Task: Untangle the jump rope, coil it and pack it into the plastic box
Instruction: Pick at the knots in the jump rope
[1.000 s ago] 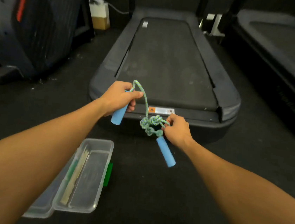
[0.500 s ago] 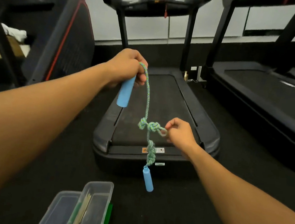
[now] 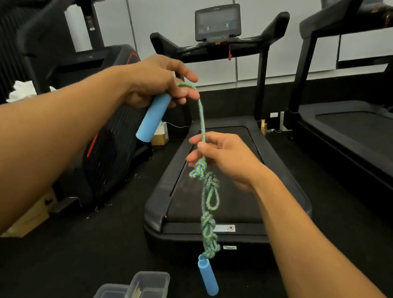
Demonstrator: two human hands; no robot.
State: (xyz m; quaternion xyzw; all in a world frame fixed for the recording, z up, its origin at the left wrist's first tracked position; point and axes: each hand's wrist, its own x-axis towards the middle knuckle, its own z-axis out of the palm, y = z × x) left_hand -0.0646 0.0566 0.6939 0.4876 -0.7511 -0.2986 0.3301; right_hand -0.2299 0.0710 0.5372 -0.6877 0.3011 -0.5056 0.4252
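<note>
My left hand [image 3: 159, 83] is raised and grips one blue foam handle [image 3: 152, 118] of the jump rope. The green-blue braided rope [image 3: 202, 120] arcs from that handle down to my right hand [image 3: 226, 159], which pinches it just above a knot. Below my right hand the rope hangs in loops and several knots [image 3: 209, 214]. The second blue handle [image 3: 208, 275] dangles free at the bottom. The clear plastic box [image 3: 147, 290] stands open on the dark floor at the lower edge, with its lid [image 3: 107, 296] to its left.
A black treadmill [image 3: 210, 187] stands straight ahead, its rear end just behind the hanging rope. A second treadmill [image 3: 363, 133] is at the right. Dark gym equipment [image 3: 108, 138] and a cardboard box [image 3: 31, 218] stand at the left. The floor is black carpet.
My left hand has lifted the handle higher. The rope now hangs longer, with the knots stretched out below. My right hand has shifted up to pinch the rope above the top knot.
</note>
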